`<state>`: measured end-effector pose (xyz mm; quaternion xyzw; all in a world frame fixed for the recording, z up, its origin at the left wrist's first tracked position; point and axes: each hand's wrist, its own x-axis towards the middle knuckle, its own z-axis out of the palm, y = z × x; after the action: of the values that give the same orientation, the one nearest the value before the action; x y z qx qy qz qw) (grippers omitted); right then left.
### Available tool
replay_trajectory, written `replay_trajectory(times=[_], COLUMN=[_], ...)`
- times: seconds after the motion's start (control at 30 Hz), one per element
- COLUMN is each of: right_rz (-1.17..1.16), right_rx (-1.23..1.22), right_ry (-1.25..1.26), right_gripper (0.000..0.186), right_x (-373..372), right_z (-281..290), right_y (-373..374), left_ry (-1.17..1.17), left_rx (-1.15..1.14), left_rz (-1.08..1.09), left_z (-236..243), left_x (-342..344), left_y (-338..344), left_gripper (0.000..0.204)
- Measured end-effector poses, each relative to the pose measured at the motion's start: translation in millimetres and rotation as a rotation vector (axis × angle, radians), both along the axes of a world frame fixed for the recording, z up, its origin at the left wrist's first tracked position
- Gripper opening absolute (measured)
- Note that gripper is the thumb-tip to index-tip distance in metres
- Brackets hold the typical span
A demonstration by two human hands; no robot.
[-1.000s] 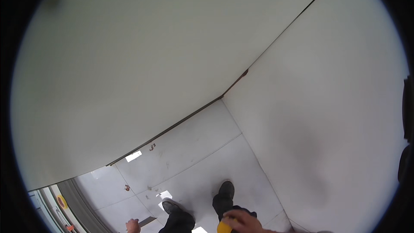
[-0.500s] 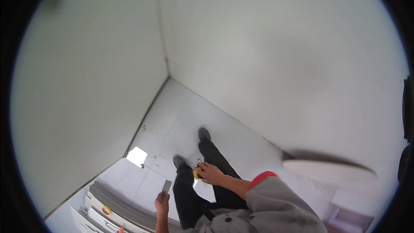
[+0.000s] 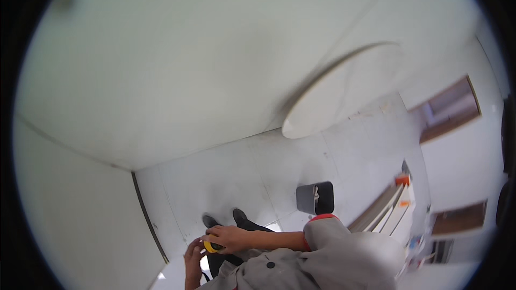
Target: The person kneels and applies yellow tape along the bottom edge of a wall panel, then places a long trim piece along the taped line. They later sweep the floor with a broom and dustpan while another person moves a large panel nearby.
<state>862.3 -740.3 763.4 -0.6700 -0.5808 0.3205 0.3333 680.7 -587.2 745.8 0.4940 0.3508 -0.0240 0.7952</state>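
Observation:
My right hand (image 3: pixel 230 238) is closed round a yellow and black tape measure (image 3: pixel 210 247), held low in front of my body. Right beside it is my left hand (image 3: pixel 193 253), its curled fingers meeting the near side of the tape measure. What the left fingers pinch, if anything, is too small to make out. Below the hands are my dark trousers and black shoes (image 3: pixel 240 215) on the grey tiled floor.
Large pale walls (image 3: pixel 177 64) meet in a corner at the left. A white rounded panel (image 3: pixel 333 94) juts from the wall. A dark grey bin (image 3: pixel 307 198) stands on the floor. Long white panels (image 3: pixel 395 212) are stacked at the right, near a doorway (image 3: pixel 450 108).
My body has turned right, bringing the bin, stacked panels and doorway into view. My left hand has come up against the tape measure; the grey strip seen by it earlier no longer shows.

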Motion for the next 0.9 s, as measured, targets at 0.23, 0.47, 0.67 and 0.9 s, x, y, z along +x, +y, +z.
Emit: replay_trajectory(times=[0.23, 0.47, 0.67, 0.9], right_rz=[-0.441, -0.806, -1.081, -1.492], right_rx=[-0.091, -0.01, 0.047, -0.145], right_ry=[0.006, 0.017, -0.021, 0.185], right_gripper=[0.069, 0.065, 0.071, 0.062], right_x=[-19.2, -37.1, -50.9, -68.1], right_z=[49.2, 91.0, 69.9, 52.2], right_y=[-115.5, -213.2, -322.1, -453.0], left_ry=[-0.157, -0.446, 0.085, 0.135], left_rx=[-0.452, 0.09, -0.394, -0.11], left_rz=[-0.5, -1.151, -0.936, -0.985], left_z=[56.0, 58.8, 73.9, 74.9], left_x=[97.9, 153.4, 190.4, 252.1], left_y=[-92.3, -166.9, -285.2, -351.1], left_gripper=[0.058, 0.051, 0.049, 0.042])
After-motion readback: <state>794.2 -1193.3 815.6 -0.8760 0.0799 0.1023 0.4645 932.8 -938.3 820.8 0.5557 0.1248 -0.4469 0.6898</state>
